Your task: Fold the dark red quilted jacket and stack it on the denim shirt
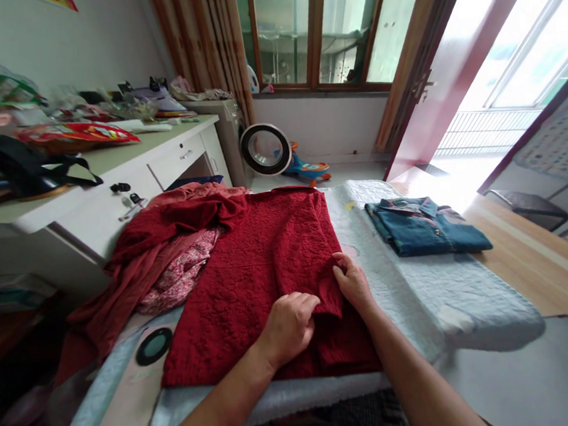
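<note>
A red textured garment [241, 291] lies spread on a pale quilted cloth, with one sleeve folded inward over its body. My left hand [291, 326] has its fingers closed on the cuff end of that sleeve, near the garment's lower middle. At the sleeve's right edge, my right hand [353, 280] pinches the red fabric between thumb and fingers. Both hands are a short way apart, with the cuff between them. The part of the garment under my left wrist is hidden.
Left of the garment are a phone [130, 388] and heaped reddish clothes [142, 253]. A folded denim garment [426, 226] lies at the right on the quilted cloth [397, 296]. A cluttered desk [122, 151] stands at the back left.
</note>
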{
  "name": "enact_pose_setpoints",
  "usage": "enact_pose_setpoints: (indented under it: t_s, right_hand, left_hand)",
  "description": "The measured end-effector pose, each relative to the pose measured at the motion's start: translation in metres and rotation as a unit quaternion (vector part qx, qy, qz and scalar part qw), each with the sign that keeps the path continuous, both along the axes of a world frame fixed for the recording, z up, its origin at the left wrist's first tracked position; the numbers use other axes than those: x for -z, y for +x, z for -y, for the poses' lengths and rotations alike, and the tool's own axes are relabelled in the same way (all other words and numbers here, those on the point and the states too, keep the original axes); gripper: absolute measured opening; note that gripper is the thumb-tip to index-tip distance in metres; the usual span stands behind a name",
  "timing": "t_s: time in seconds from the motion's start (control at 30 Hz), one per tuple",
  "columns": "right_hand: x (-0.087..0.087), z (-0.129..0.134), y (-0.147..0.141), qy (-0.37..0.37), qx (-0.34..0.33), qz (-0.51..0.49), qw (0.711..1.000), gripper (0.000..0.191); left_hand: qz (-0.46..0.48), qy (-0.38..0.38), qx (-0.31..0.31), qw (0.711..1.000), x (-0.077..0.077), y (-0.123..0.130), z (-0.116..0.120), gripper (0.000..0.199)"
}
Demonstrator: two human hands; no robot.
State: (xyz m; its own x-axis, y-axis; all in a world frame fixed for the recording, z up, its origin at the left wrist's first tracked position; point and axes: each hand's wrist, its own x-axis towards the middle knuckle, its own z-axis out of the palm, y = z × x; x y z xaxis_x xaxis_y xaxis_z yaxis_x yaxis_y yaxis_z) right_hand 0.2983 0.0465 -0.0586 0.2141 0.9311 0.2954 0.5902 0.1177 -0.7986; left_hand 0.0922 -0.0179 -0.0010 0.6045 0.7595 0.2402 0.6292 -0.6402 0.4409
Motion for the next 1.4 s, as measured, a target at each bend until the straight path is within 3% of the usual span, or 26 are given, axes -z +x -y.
enact_pose_setpoints:
  t_s: [0.17, 0.4, 0.67, 0.8, 0.9, 1.0, 1.07, 1.13, 1.2, 1.3, 1.4]
  right_hand:
    - [-0.002, -0.001, 0.009, 0.016, 0.004, -0.127, 0.992, 0.034]
    - [-0.001, -0.001, 0.012, 0.018, 0.014, -0.197, 0.980, 0.038]
    - [-0.002, 0.000, 0.007, 0.002, 0.014, -0.227, 0.974, 0.035]
    - [0.001, -0.001, 0.008, 0.010, 0.018, -0.227, 0.974, 0.033]
    - [0.002, -0.005, 0.012, -0.016, 0.012, -0.164, 0.986, 0.032]
    - [-0.005, -0.012, 0.015, -0.031, 0.004, -0.043, 0.999, 0.029]
    - [-0.015, -0.017, 0.015, -0.004, 0.020, 0.045, 0.999, 0.028]
    - [-0.024, -0.021, 0.010, 0.034, 0.029, 0.124, 0.991, 0.033]
    - [-0.030, -0.021, 0.004, 0.049, -0.007, 0.198, 0.979, 0.042]
    - [-0.026, -0.016, -0.003, 0.001, -0.112, 0.291, 0.950, 0.049]
    - [-0.017, -0.012, -0.003, -0.068, -0.154, 0.328, 0.929, 0.051]
  left_hand:
    - [0.134, 0.015, -0.013, 0.991, -0.010, 0.001, 0.001, 0.029]
    - [0.019, -0.036, 0.083, 0.996, 0.005, 0.002, 0.010, 0.038]
    - [-0.008, -0.011, 0.083, 0.996, -0.006, 0.002, 0.019, 0.034]
    - [-0.021, -0.037, 0.092, 0.995, -0.007, -0.002, 0.022, 0.029]
    - [-0.026, -0.056, 0.088, 0.994, -0.012, -0.003, 0.014, 0.026]
    - [-0.016, -0.023, 0.043, 0.999, -0.017, -0.001, -0.005, 0.024]
    - [-0.023, 0.015, -0.002, 1.000, -0.014, 0.001, -0.020, 0.023]
    - [-0.056, 0.028, -0.032, 0.998, -0.005, 0.003, -0.031, 0.035]
    - [-0.101, 0.006, -0.017, 0.995, 0.005, 0.005, -0.036, 0.052]
    - [-0.121, -0.024, 0.051, 0.991, 0.013, 0.007, -0.037, 0.063]
    - [-0.073, -0.034, 0.091, 0.993, 0.009, 0.007, -0.044, 0.034]
